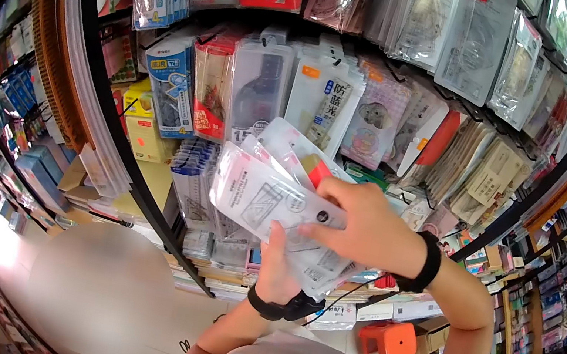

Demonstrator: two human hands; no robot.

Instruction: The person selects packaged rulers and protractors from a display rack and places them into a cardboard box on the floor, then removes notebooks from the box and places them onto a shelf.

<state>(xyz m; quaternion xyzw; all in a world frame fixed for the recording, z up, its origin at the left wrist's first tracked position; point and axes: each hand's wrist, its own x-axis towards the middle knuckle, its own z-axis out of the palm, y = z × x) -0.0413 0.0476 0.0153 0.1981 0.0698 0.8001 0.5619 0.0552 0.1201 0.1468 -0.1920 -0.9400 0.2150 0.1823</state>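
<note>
Facing a dark-framed rack (93,70), hung with rows of flat packs on hooks: blue-and-white, red, clear and pink along the middle row, cream-coloured toward the right. Holding yellow packs (146,131) low at the left, and stacked below with more flat goods. Near the foot of the rack, an orange stool (387,343), just beside a cardboard box (428,350), contents too hard to make out. Held in front of the middle row, tilted and fanned, a bunch of clear packs (261,196): pale and glossy, overlapping, printed on the front one with a grey outline drawing, small lettering and a dark round mark. Clamped together in both hands, from below by the left hand (275,269), thumb over the front, and at the upper right by the right hand (359,216). Between the fanned layers, near the right fingertips, a small red-and-tan patch (316,170), too covered to identify.
</note>
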